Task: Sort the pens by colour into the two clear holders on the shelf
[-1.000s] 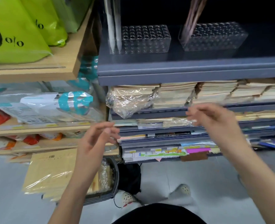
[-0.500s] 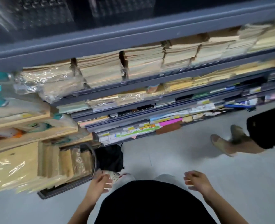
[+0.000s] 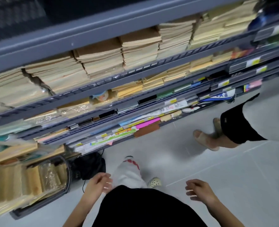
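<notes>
Found left grip and right grip loosely curled, empty, low; saw no pens near either; glimpsed a blurred holder far above left grip; judged pens light, stiff, slick; best pinched mid-barrel.

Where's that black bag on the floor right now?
Head view, low and left of centre: the black bag sits on the floor at the foot of the grey shelving, right of the dark basket and just beyond the left hand.
</notes>
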`<action>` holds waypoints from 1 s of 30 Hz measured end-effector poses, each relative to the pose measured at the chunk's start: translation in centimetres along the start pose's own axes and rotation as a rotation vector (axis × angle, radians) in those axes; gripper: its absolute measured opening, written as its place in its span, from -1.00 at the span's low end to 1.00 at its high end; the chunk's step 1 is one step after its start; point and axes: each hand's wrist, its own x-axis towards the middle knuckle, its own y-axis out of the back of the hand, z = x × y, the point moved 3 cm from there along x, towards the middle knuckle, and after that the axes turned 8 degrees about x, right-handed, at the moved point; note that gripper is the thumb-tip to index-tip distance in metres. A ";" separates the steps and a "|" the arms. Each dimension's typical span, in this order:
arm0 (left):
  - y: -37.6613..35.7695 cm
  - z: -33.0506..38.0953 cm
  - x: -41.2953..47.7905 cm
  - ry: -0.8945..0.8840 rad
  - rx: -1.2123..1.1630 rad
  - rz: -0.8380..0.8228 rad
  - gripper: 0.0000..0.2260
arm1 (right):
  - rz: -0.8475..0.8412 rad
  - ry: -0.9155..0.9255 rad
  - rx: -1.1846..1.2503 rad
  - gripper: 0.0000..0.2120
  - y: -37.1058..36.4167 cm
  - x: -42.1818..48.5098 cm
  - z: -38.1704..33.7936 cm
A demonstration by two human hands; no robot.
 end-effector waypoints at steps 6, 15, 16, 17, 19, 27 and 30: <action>-3.7 7.6 4.2 -0.043 0.044 -0.010 -0.84 | 0.004 0.047 0.085 -0.90 2.6 3.0 -6.4; -9.3 24.0 7.7 -0.241 0.099 -0.072 -0.81 | -0.013 0.410 -0.115 -0.86 5.2 6.4 -25.5; -9.6 26.0 7.5 -0.288 0.112 -0.071 -0.81 | -0.007 0.496 -0.123 -0.85 5.4 5.9 -27.9; -9.7 27.9 7.2 -0.334 0.113 -0.066 -0.81 | -0.003 0.581 -0.124 -0.83 5.7 5.2 -30.2; -9.8 32.0 5.7 -0.437 0.067 -0.052 -0.82 | -0.006 0.755 -0.134 -0.84 6.2 2.9 -34.6; -8.4 48.1 -6.1 -0.947 -0.031 0.138 -0.87 | 0.262 1.574 -0.258 -0.79 8.9 -5.8 -48.0; -8.1 54.1 -9.7 -1.162 -0.039 0.261 -0.86 | 0.341 1.782 -0.389 -0.75 9.6 -6.9 -52.5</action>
